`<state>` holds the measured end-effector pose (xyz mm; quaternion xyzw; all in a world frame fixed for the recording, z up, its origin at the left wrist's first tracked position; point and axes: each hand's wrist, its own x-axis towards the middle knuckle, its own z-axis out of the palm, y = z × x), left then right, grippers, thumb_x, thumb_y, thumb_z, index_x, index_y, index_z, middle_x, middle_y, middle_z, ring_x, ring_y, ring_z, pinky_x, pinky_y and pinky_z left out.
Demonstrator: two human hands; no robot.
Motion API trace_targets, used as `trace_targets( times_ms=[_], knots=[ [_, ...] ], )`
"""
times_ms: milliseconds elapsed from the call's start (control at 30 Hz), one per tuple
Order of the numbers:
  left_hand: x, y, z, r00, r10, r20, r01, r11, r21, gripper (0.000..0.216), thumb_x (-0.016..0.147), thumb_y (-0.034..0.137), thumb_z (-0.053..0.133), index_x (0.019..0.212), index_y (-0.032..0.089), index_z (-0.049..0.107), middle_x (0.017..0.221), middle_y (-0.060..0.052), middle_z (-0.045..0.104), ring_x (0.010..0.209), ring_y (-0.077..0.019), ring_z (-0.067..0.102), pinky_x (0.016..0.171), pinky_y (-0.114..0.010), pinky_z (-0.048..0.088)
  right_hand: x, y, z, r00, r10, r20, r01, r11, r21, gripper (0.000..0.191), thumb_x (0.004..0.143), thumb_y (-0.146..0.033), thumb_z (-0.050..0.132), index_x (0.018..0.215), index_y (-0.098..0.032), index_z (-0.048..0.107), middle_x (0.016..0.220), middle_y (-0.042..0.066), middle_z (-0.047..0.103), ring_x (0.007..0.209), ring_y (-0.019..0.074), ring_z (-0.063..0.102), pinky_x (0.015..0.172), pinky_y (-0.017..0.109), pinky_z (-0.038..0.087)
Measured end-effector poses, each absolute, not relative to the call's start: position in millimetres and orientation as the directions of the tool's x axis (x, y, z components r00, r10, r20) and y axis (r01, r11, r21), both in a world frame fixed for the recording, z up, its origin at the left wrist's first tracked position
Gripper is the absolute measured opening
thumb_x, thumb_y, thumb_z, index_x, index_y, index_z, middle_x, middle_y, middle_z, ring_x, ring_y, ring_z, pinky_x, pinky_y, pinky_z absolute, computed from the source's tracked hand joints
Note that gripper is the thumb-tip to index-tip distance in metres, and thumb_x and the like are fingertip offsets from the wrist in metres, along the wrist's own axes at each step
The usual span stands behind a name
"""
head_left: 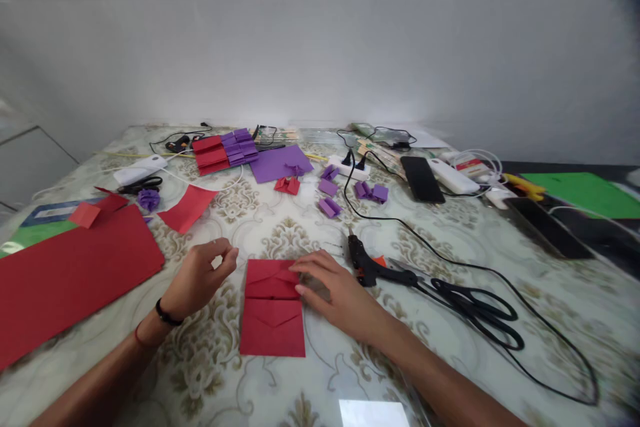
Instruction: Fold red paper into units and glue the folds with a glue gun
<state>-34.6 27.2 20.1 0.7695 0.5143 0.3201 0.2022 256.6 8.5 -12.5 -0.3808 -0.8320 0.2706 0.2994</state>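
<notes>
On the left side of the flowery table (225, 380), a big red sheet (75, 273) lay flat, with a small red square (84, 215) on top. Just past it sat a white box (140, 169), a crinkly purple ball (149, 199) and a loose red piece (189, 208). Next came the left hand (203, 277), with a black band (167, 315) on its wrist. Its thumb and first finger curled close together, making a little loop. You could not tell whether the tips touched or pinched anything tiny.

Near the middle front, between the two hands, lay the folded red paper (273, 327), with pointy flaps. Behind it were a purple sheet (273, 170) and small purple folds (330, 207). The right hand (337, 293) was loosely open, its thumb and first finger apart, their tips touching the paper's right edge.

Just beside that hand lay a black glue gun (367, 268). Farther right were a phone (423, 179), big black scissors (475, 307), another phone (547, 227) and a bright green sheet (585, 193).
</notes>
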Motion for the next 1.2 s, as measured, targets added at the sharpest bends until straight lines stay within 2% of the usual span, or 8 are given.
trace_targets(
  times_ms=[200, 333, 500, 633, 867, 1000, 1200],
  knots=[
    [-36, 36, 15, 0.285, 0.922, 0.262, 0.619, -0.386, 0.684, 0.030, 0.100, 0.036, 0.053, 0.079, 0.019, 0.065, 0.079, -0.001, 0.067, 0.076, -0.0153, 0.062, 0.071, -0.026, 0.046, 257, 8, -14, -0.539, 0.793, 0.286, 0.478, 0.566, -0.672, 0.022, 0.101, -0.019, 0.063, 0.122, -0.022, 0.068, 0.121, 0.010, 0.072, 0.116, 0.0253, 0.064, 0.107, 0.049, 0.052],
    [-38, 40, 10, 0.275, 0.931, 0.239, 0.608, -0.361, 0.707, 0.028, 0.099, 0.036, 0.057, 0.082, 0.019, 0.068, 0.081, -0.003, 0.070, 0.076, -0.0167, 0.064, 0.059, -0.024, 0.043, 258, 9, -16, -0.541, 0.797, 0.269, 0.487, 0.558, -0.672, 0.022, 0.102, -0.022, 0.061, 0.123, -0.022, 0.068, 0.120, 0.011, 0.072, 0.116, 0.0265, 0.065, 0.106, 0.052, 0.052],
    [-43, 44, 5, 0.264, 0.935, 0.237, 0.592, -0.351, 0.726, 0.026, 0.097, 0.037, 0.061, 0.082, 0.019, 0.072, 0.084, -0.004, 0.074, 0.078, -0.0173, 0.066, 0.071, -0.027, 0.049, 256, 12, -17, -0.535, 0.814, 0.225, 0.513, 0.525, -0.679, 0.023, 0.103, -0.026, 0.060, 0.123, -0.023, 0.070, 0.120, 0.011, 0.073, 0.116, 0.0274, 0.067, 0.107, 0.053, 0.052],
    [-47, 47, 2, 0.249, 0.941, 0.230, 0.588, -0.336, 0.736, 0.025, 0.096, 0.038, 0.063, 0.085, 0.019, 0.075, 0.088, -0.005, 0.076, 0.080, -0.0181, 0.067, 0.074, -0.028, 0.050, 256, 12, -19, -0.536, 0.813, 0.227, 0.516, 0.529, -0.674, 0.022, 0.102, -0.026, 0.062, 0.122, -0.024, 0.071, 0.119, 0.011, 0.074, 0.114, 0.0275, 0.068, 0.107, 0.052, 0.053],
    [-52, 53, -2, 0.203, 0.951, 0.233, 0.607, -0.309, 0.733, 0.024, 0.094, 0.041, 0.065, 0.086, 0.019, 0.070, 0.080, -0.002, 0.072, 0.072, -0.0164, 0.063, 0.067, -0.027, 0.047, 256, 11, -20, -0.534, 0.811, 0.239, 0.520, 0.538, -0.663, 0.022, 0.101, -0.023, 0.063, 0.121, -0.024, 0.071, 0.118, 0.010, 0.074, 0.113, 0.0267, 0.068, 0.104, 0.049, 0.055],
    [-52, 55, -5, 0.183, 0.950, 0.251, 0.623, -0.310, 0.718, 0.024, 0.099, 0.038, 0.054, 0.087, 0.019, 0.063, 0.074, -0.001, 0.064, 0.067, -0.0157, 0.057, 0.062, -0.027, 0.043, 257, 11, -20, -0.539, 0.803, 0.253, 0.514, 0.552, -0.657, 0.022, 0.101, -0.021, 0.062, 0.121, -0.023, 0.071, 0.118, 0.010, 0.074, 0.114, 0.0260, 0.068, 0.105, 0.049, 0.054],
    [-53, 57, -2, 0.175, 0.943, 0.283, 0.638, -0.327, 0.697, 0.030, 0.102, 0.033, 0.038, 0.075, 0.023, 0.044, 0.068, 0.002, 0.048, 0.063, -0.0152, 0.046, 0.062, -0.029, 0.038, 256, 11, -20, -0.540, 0.800, 0.261, 0.510, 0.558, -0.654, 0.022, 0.100, -0.021, 0.063, 0.121, -0.022, 0.071, 0.118, 0.010, 0.074, 0.114, 0.0259, 0.068, 0.105, 0.049, 0.055]
  ],
)
